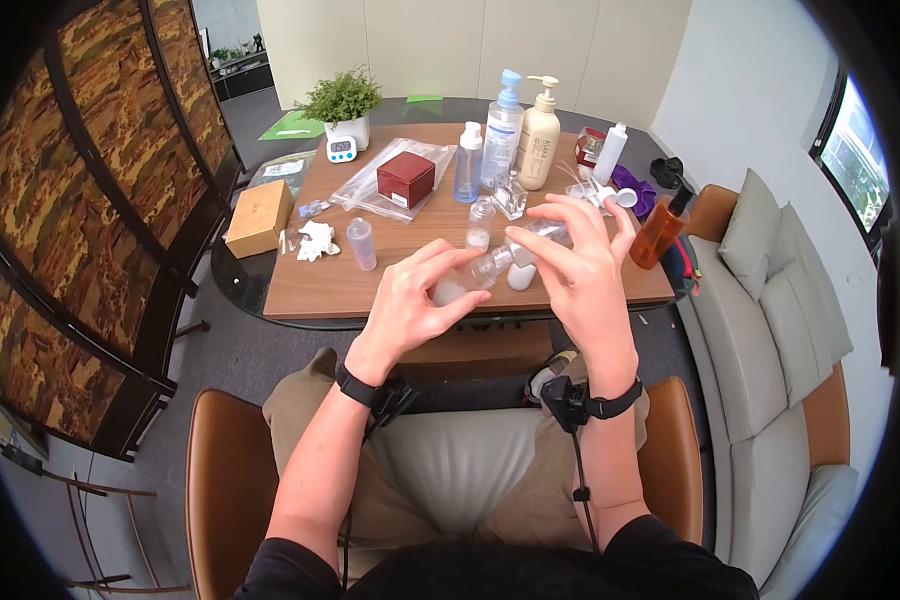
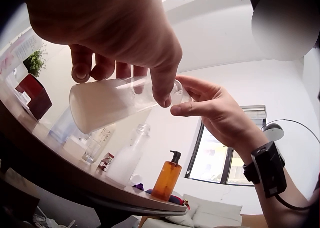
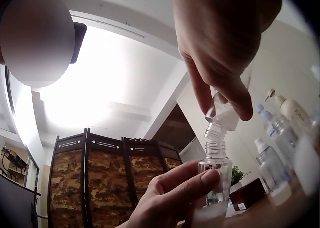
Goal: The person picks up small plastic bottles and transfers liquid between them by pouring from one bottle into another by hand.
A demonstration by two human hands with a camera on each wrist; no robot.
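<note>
My left hand (image 1: 405, 305) holds a clear bottle (image 3: 220, 185) with milky liquid in it, thumb and fingers around its sides. This bottle has a bare threaded neck. Above it, my right hand (image 1: 588, 285) pinches a second clear bottle (image 3: 229, 117), tipped mouth-down. The two threaded necks meet mouth to mouth, close together in the right wrist view. Just beyond the hands stands another clear bottle (image 1: 479, 228) with a white lower part. Beneath the necks, a small white rounded piece (image 1: 520, 276) sits on the table.
Across the wooden table (image 1: 315, 285) stand a blue pump bottle (image 1: 468, 165), a cream pump bottle (image 1: 539, 145), an amber pump bottle (image 1: 655, 235) and a red box (image 1: 406, 179) on a plastic bag. A translucent cup (image 1: 362, 246), crumpled tissue (image 1: 317, 241) and cardboard box (image 1: 258, 218) are left.
</note>
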